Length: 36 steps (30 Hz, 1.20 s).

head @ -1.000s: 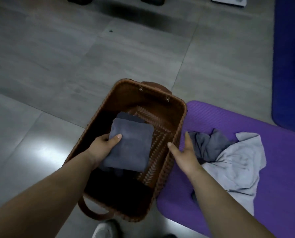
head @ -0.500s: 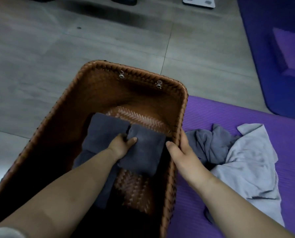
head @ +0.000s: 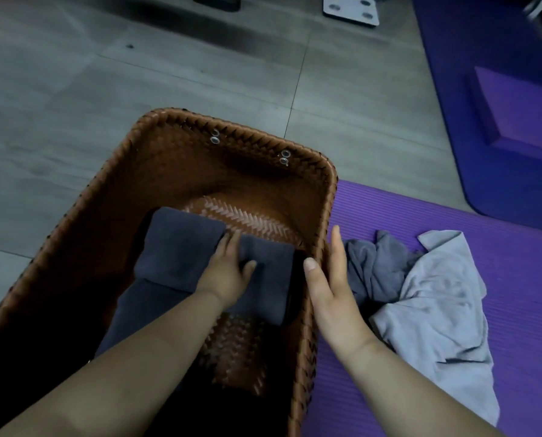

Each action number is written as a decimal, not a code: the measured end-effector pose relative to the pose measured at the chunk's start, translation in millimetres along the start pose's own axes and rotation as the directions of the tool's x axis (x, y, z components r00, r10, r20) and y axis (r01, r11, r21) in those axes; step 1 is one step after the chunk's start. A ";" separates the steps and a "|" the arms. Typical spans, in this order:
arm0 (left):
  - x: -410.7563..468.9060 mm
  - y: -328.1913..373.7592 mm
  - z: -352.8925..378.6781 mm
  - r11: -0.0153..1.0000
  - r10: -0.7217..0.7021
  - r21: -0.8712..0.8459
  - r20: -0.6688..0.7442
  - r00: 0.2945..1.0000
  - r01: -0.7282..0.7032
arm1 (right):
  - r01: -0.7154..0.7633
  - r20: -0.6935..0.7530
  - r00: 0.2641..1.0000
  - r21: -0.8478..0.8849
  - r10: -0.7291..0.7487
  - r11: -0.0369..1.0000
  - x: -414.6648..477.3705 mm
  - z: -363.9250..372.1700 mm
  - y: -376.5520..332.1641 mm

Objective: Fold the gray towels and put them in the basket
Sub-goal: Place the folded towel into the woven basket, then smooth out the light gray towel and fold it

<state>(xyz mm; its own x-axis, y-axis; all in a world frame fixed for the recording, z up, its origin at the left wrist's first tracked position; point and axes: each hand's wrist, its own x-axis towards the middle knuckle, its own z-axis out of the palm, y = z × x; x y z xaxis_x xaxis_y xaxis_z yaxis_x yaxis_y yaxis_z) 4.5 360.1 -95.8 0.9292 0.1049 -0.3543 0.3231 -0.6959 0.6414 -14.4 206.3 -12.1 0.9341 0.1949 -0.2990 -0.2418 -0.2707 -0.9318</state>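
A: Where is the left hand (head: 228, 272) now?

B: Down inside the woven basket (head: 321, 197), palm flat on a folded dark gray towel (head: 263, 279). The fingers are spread and lie on top; nothing is pinched, so I'd call it pressing the towel into place, not gripping it.

A: And that towel sits where?

B: On the basket floor, against the right wall. A second folded gray towel (head: 181, 247) lies just beside it on the left, touching or slightly overlapping it. I can't tell which.

A: The right hand (head: 329, 285)?

B: It straddles the basket's right rim, thumb inside, fingers flat along the outside wall. It is open and empty, and looks to be steadying the basket.

A: What's left to fold?

B: A crumpled darker gray towel (head: 373, 269) and a paler gray cloth (head: 437, 298), heaped together on the purple mat (head: 515, 279), just outside the basket wall.

A: So which hand goes for them?

B: The right, I'd judge. The darker towel lies directly right of its fingers, nearly touching, with only the basket wall between that heap and the left hand. The left would have to lift out and cross over the rim. The heap has no clear long axis; it will need shaking out before folding.
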 end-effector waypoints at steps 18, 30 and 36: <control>-11.6 -14.5 -4.0 0.718 0.100 0.602 0.409 0.907 -0.351 | 0.222 -0.045 0.961 -0.462 -0.273 0.859 2.0 -3.8 4.8; -36.6 14.1 -34.4 0.899 0.431 0.148 -0.140 0.891 -0.412 | 0.349 0.085 0.929 -0.530 -0.361 0.773 -15.2 -31.8 1.0; -59.1 77.6 -46.8 0.794 0.591 0.061 -0.309 0.745 -0.605 | 0.238 0.063 0.920 -0.872 -0.386 0.427 -28.5 -142.4 36.3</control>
<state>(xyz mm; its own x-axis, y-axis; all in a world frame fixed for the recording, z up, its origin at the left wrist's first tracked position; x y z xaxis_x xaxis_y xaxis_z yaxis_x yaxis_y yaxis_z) -17.0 333.2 6.7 0.9385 -0.1136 0.3260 -0.3168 -0.6589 0.6823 -12.5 56.6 -8.2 0.9367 0.3427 0.0715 0.3483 -0.8915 -0.2897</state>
